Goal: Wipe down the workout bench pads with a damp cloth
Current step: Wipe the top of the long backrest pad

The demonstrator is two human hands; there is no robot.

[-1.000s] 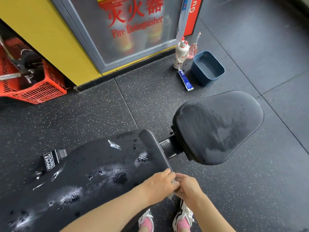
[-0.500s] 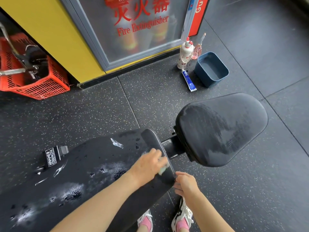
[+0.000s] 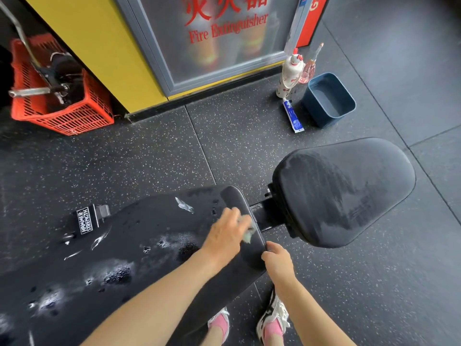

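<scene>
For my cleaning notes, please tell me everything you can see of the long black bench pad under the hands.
The long pad is black, smooth upholstery with a rounded end, lying about flat. It is wet: droplets and whitish foamy patches lie on it. The left hand, blurred, presses a pale cloth near that end; the right hand grips its near edge. A gap separates it from the seat pad.

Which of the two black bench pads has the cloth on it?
The long back pad, spotted with white foam: the left hand holds the cloth against its end. The rounded seat pad is untouched.
</scene>
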